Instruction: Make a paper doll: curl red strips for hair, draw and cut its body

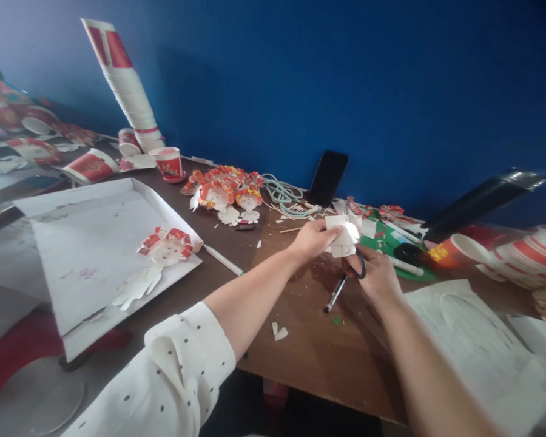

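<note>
My left hand (316,238) pinches a small piece of white paper (343,241) above the brown table. Close against that paper, my right hand (377,272) is closed on scissors (361,264), of which a dark handle loop shows; the blades are mostly hidden behind the paper. Just below both hands lies a black-and-silver pen (335,295) on the tabletop. Little paper scraps (280,332) are scattered nearer the front edge.
A white box lid (95,230) with a red-and-white paper cutout (166,249) stands left. Against the blue wall are a phone (328,177), a coiled cable (282,193), more cutouts (225,188) and a leaning cup stack (127,91). Paper sheets (477,346) lie right.
</note>
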The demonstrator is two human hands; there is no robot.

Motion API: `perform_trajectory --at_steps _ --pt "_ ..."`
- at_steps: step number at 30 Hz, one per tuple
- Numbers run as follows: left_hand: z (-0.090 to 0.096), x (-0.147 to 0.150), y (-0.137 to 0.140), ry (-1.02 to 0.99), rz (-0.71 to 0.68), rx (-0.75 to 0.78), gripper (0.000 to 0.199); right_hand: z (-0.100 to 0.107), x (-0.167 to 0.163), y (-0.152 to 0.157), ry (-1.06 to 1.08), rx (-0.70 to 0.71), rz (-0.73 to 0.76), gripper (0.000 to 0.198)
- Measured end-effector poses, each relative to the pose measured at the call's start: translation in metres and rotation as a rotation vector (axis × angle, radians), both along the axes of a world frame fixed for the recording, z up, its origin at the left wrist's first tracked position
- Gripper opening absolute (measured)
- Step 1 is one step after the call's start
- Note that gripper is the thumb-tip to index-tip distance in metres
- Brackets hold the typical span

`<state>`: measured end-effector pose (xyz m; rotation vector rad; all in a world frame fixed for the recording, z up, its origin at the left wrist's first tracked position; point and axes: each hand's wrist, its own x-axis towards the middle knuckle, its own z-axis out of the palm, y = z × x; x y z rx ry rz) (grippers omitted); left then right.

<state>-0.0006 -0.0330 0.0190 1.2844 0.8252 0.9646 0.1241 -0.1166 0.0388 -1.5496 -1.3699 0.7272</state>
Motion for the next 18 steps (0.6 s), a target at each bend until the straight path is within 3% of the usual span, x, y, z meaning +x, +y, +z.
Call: perform_trajectory --at_steps 18 --pt "-0.0015 0.0018 -0.0001 -0.108 -0.014 -0.099 0.019 0.0039 0.0018 -0.0016 -0.017 -0.025 -0.002 0.043"
